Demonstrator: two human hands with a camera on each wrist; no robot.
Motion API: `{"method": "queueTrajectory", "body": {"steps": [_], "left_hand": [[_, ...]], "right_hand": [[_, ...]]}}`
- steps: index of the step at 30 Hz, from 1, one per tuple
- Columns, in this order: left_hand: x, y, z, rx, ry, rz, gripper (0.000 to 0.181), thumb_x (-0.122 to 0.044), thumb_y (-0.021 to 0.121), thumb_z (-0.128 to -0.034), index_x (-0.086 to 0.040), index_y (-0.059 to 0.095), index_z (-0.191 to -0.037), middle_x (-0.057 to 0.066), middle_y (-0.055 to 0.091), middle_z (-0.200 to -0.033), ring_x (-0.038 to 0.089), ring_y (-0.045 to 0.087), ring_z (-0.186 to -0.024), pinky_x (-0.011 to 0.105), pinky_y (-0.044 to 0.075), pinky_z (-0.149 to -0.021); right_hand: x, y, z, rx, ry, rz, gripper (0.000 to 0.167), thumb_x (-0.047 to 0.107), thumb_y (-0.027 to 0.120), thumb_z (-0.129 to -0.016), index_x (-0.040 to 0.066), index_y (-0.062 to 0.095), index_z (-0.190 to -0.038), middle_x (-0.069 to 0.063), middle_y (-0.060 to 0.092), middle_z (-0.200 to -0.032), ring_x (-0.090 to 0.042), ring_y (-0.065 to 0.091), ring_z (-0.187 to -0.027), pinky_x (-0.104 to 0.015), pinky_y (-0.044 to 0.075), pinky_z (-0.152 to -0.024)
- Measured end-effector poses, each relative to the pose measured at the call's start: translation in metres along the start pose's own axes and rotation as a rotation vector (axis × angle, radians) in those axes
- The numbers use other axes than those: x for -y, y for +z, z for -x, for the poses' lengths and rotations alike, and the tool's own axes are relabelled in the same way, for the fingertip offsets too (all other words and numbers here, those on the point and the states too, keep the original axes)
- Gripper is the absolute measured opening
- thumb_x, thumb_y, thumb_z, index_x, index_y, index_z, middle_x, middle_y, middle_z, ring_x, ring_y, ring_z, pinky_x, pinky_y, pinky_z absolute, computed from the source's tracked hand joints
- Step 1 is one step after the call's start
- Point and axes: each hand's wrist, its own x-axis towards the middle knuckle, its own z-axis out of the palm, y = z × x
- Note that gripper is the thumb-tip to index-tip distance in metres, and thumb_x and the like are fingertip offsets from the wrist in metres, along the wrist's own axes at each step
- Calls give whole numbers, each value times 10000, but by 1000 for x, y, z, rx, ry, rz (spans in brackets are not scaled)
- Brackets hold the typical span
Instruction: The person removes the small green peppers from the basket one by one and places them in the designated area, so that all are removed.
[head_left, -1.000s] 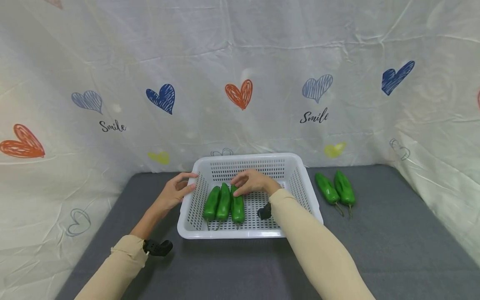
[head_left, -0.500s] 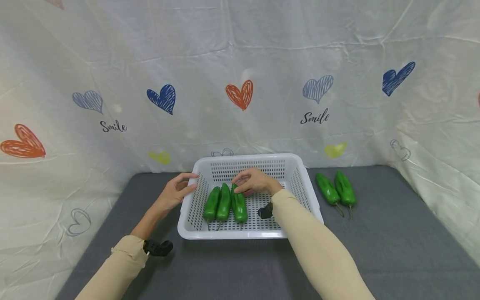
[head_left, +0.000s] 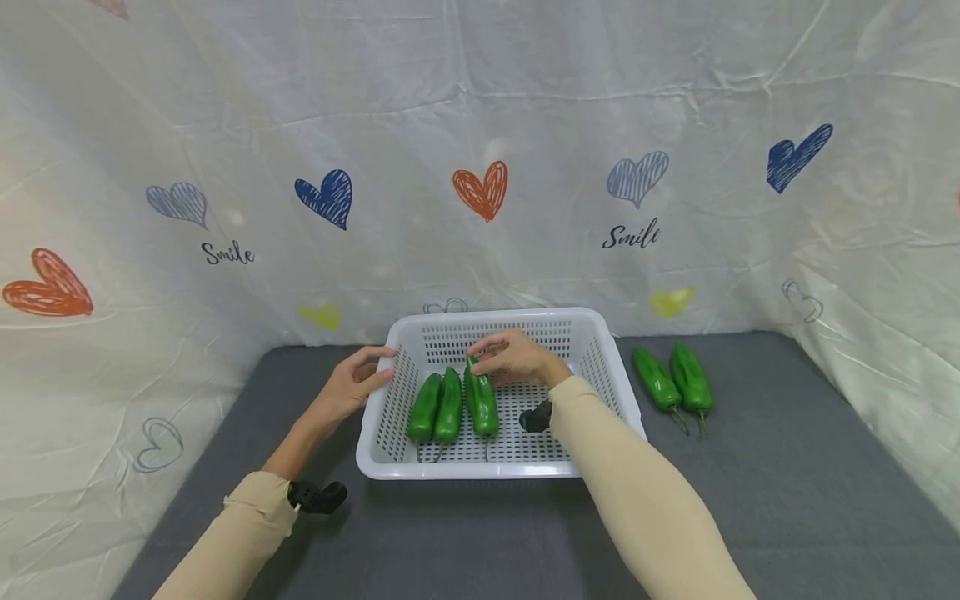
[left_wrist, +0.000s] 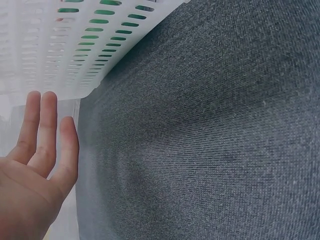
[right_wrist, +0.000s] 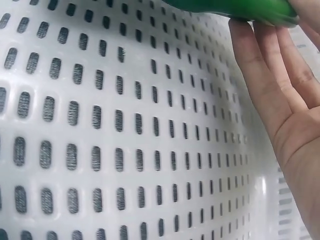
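A white perforated plastic basket (head_left: 502,468) holds three long green chili peppers. Two of them, a left pepper (head_left: 425,408) and a middle pepper (head_left: 449,407), lie side by side in its left half. My right hand (head_left: 517,357) reaches into the basket and pinches the far tip of the rightmost green chili pepper (head_left: 483,408). In the right wrist view, fingers (right_wrist: 250,55) touch the underside of this pepper (right_wrist: 245,9), which is partly out of frame. My left hand (head_left: 352,387) rests against the basket's left rim, its fingers (left_wrist: 47,122) fairly straight outside the slotted wall.
Two more green chili peppers, a nearer one (head_left: 657,382) and one beside it (head_left: 692,382), lie on the grey cloth (head_left: 795,467) right of the basket. A white curtain (head_left: 555,133) printed with hearts hangs behind the table.
My right hand has shifted slightly right and away from me, drawing the rightmost pepper away from the other two, so a gap now shows. My left hand stays at the rim.
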Motion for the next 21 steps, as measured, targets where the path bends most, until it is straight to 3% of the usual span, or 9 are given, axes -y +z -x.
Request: {"method": "queueTrajectory", "body": {"steps": [8,21], "left_hand": [[-1,0,1,1,6,-1,447,-156,639,-1034,-39,493,-1439,320,555,-1310,334,671,-988,414,588,-708],[0,0,0,-2,-4,-5,452,-168,643,-1032,-50,493,-1442,310,560,-1309,339,668,-1000,429,589,-721]], "right_hand": [[5,-8,-1,28,-59,44,455,60,806,-886,-21,651,-1306,-111,689,-1219,-303,652,-1100,-488,543,-884],[19,-22,7,-10,-137,-55,443,11,763,-914,-87,609,-1319,-188,681,-1161,-320,660,-1042,-511,537,-890]]}}
